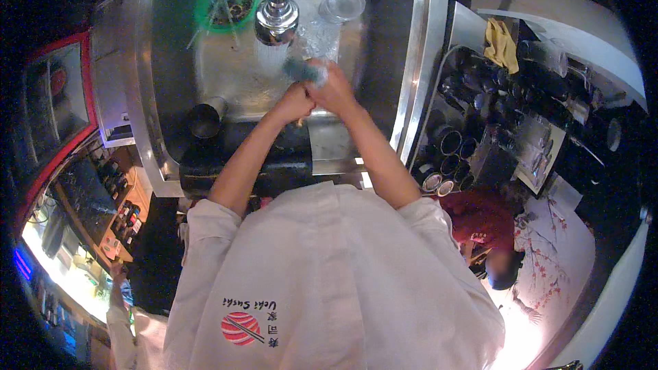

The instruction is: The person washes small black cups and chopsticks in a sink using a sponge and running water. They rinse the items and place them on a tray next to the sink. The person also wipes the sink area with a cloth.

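My right hand (pixel 333 87) is closed around a blurred dark-green scrubbing pad or cloth (pixel 300 70) with white suds on it. Against it, my left hand (pixel 295 103) is curled into a fist; what lies inside its fingers is hidden. Both hands are over a stainless-steel sink (pixel 236 95). Just beyond them, a metal spray faucet (pixel 277 19) pours water beside the pad. A green round basket or strainer (pixel 200 10) with dark scraps in it sits at the far left of the sink. Clear round plastic containers (pixel 345 4) lie at the far right.
A dark cup (pixel 204 121) stands at the sink's near left corner. Black matting (pixel 247 164) covers part of the front edge. Right of the sink, several dark cups (pixel 451 143) and a yellow cloth (pixel 501 46) sit on a crowded counter. Other people are behind, one in a red shirt (pixel 478 221).
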The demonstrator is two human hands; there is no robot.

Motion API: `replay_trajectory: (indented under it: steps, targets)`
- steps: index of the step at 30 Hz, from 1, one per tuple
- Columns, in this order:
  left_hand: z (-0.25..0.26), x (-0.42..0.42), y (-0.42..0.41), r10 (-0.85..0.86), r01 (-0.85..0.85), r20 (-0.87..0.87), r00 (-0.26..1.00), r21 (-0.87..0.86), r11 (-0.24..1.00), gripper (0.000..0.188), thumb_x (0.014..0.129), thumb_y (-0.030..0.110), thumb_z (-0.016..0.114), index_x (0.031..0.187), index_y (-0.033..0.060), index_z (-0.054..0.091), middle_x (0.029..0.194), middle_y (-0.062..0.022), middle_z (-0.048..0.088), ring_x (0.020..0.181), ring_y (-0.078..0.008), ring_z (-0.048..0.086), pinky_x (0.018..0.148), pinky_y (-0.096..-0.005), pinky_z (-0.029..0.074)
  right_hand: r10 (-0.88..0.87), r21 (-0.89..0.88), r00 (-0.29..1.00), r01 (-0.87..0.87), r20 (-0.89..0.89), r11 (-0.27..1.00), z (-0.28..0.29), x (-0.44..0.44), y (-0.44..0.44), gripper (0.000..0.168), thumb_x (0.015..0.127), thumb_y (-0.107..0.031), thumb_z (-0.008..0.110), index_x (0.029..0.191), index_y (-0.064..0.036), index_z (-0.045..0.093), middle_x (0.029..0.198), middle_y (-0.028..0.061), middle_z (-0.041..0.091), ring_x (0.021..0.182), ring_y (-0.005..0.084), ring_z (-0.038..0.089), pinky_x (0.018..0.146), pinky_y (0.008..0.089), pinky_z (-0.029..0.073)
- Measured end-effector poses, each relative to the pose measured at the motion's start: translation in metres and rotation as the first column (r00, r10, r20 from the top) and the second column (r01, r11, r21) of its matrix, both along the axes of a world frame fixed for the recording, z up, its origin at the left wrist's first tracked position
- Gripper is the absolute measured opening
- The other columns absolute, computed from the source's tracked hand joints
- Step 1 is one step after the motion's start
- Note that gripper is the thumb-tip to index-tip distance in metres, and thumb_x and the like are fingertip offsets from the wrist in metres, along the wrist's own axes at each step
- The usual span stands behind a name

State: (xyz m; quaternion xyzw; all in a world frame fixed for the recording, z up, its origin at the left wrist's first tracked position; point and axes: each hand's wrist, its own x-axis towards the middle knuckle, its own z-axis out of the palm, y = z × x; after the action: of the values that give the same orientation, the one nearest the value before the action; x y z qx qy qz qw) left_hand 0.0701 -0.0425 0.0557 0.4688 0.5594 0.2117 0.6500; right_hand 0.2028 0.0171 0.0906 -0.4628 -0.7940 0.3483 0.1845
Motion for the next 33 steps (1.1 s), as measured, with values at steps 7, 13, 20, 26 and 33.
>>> replay_trajectory:
  steps: [7,13,20,26,33]
  targets:
    - [0.024,-0.001,0.014,0.225,-0.197,0.074,0.972,-0.276,0.941,0.021,0.092,0.025,0.058,0.089,0.0035,0.059,0.068,-0.0068,0.057,0.061,-0.0155,0.054,0.053,-0.0348,0.044,-0.371,-0.559,0.923,0.361,0.102,0.746,0.015,-0.017,0.051,0.05,0.091,-0.049,0.057,0.111,-0.003,0.062,0.109,0.0208,0.065,0.099,0.038,0.063,0.087,0.0421,0.049]
    - [0.017,0.0,0.008,0.062,0.025,0.294,0.954,-0.283,0.959,0.012,0.091,0.018,0.056,0.087,0.0076,0.054,0.06,0.0033,0.046,0.049,-0.0095,0.041,0.045,-0.0282,0.035,0.174,-0.185,0.907,-0.11,0.382,0.977,-0.021,0.006,0.024,0.035,0.092,-0.032,0.056,0.114,-0.005,0.06,0.102,0.0211,0.065,0.093,0.0403,0.064,0.08,0.044,0.051]
    - [0.029,0.009,0.037,0.166,-0.171,-0.04,0.985,-0.174,0.97,0.024,0.086,0.017,0.062,0.102,0.0,0.059,0.078,-0.0173,0.066,0.064,-0.0276,0.065,0.057,-0.0428,0.05,-0.165,-0.4,0.986,0.139,-0.03,0.906,0.042,-0.017,0.04,0.028,0.088,-0.021,0.055,0.109,-0.003,0.061,0.101,0.0235,0.066,0.091,0.0421,0.063,0.079,0.0467,0.051]
    - [0.016,0.026,0.022,-0.022,0.122,-0.42,0.907,0.212,0.97,0.04,0.084,0.015,0.061,0.12,0.0013,0.052,0.091,-0.0268,0.066,0.086,-0.0455,0.064,0.074,-0.0548,0.049,0.025,-0.352,0.926,0.119,0.377,0.928,-0.017,0.016,0.037,0.036,0.096,-0.031,0.053,0.121,-0.004,0.058,0.11,0.0157,0.067,0.097,0.0299,0.065,0.087,0.0392,0.049]
    - [0.01,0.005,0.014,0.0,0.122,-0.434,0.901,0.252,0.96,0.038,0.086,0.019,0.062,0.118,0.0012,0.053,0.084,-0.0277,0.065,0.083,-0.0459,0.064,0.073,-0.0536,0.05,-0.165,-0.401,0.977,0.099,-0.133,0.911,0.011,0.007,0.015,0.04,0.092,-0.034,0.058,0.108,0.002,0.062,0.103,0.0191,0.069,0.099,0.0345,0.065,0.088,0.0412,0.049]
